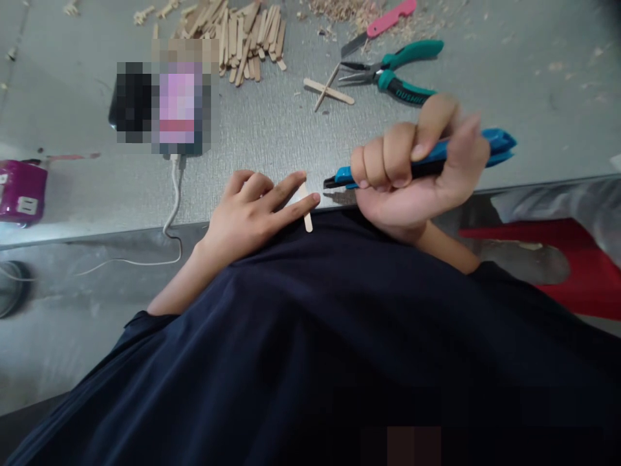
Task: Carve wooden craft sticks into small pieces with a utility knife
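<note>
At the table's front edge my left hand point(257, 207) has its thumb and index finger extended on a pale wooden stick point(308, 221), whose lower end sticks out past the edge. The other fingers are curled. My right hand point(412, 158) is wrapped round a blue and black tool point(497, 147), with its narrow dark tip pointing left, a short gap away from the stick. Beyond the hands, two sticks lie crossed point(334, 94) beside green-handled pliers point(383, 70).
A pile of wooden sticks point(250, 39) lies at the back, near a pink-handled blade point(391, 18) and wood shavings point(349, 8). Blurred-out devices point(179, 103) with a white cable point(175, 194) and a purple box point(22, 191) are on the left. A red stool point(582, 259) stands below right.
</note>
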`<state>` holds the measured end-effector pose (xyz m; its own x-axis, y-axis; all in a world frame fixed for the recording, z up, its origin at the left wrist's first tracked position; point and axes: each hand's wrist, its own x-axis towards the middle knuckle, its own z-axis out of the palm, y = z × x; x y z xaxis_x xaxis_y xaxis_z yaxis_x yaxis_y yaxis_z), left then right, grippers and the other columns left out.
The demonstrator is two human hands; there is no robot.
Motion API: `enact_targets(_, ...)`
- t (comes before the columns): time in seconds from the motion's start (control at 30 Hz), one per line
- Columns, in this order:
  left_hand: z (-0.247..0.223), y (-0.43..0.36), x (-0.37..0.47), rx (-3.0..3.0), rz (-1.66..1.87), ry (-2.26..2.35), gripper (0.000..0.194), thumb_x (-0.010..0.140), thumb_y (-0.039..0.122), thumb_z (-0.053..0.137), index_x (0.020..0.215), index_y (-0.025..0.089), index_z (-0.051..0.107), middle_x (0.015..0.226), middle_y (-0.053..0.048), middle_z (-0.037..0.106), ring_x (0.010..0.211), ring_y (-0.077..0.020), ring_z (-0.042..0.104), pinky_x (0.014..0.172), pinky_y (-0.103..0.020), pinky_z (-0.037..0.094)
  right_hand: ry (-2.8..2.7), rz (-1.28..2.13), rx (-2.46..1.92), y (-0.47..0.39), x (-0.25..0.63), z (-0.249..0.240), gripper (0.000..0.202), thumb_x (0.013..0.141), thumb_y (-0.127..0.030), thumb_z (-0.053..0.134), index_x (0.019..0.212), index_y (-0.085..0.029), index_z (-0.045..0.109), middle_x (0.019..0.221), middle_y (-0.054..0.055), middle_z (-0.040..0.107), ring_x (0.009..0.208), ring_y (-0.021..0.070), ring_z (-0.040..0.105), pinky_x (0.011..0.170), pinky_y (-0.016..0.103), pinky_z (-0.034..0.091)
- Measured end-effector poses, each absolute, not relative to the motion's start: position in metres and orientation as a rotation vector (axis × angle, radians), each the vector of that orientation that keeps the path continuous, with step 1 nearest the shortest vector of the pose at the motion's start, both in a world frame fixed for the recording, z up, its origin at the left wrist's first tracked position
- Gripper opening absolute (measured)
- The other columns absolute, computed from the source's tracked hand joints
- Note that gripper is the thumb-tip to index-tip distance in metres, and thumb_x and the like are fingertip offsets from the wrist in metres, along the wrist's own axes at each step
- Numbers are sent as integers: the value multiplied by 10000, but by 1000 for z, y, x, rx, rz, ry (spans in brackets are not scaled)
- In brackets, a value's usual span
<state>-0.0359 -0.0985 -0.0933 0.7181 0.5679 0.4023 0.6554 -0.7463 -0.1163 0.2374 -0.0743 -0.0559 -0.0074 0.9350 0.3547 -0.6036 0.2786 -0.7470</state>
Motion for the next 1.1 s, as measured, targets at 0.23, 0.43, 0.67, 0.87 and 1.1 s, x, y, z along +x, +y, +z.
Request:
enact_targets(0.23,-111,-103,-38,-2519,-609,-1069,705,1215,231,616,1830,558,509,1644,-74,774,1226,-309,728,1195,-591,569,-903,1261,-412,-71,232,-57,813,832,-575,1072,737,-282,319,564,-78,229,523,182,154,541,391,330)
enact_targets(0.43,-119,-102,-37,-2524,-700,-1088,722,1201,333,684,1855,547,463,1506,-79,802,1334,-315,749,1287,-599,559,-961,1219,-486,-72,226,-54,770,851,-621,1026,702,-294,345,554,-70,248,517,192,155,548,426,320)
enact_targets(0.67,-127,-99,-40,-2444,-892,-1116,563,1213,441,637,1744,258,594,1336,-147,890,1226,-327,828,1064,-491,624,-952,1165,-608,-74,223,-54,710,790,-715,1016,660,-335,431,552,-54,256,531,213,178,556,451,372)
enact_targets(0.87,-119,-98,-38,-2427,-868,-987,400,1152,271,767,1551,267,735,1408,-97,909,1195,-314,854,974,-468,623,-992,1191,-566,-71,225,-54,683,816,-681,987,684,-332,415,542,-63,266,534,205,173,560,442,379)
enact_targets(1.1,-118,-100,-36,-2445,-850,-1036,412,1159,226,769,1560,320,750,1373,-68,918,1173,-313,859,948,-480,623,-1025,1220,-452,-72,215,-55,734,901,-661,1031,672,-295,437,564,-65,318,501,192,265,587,425,434)
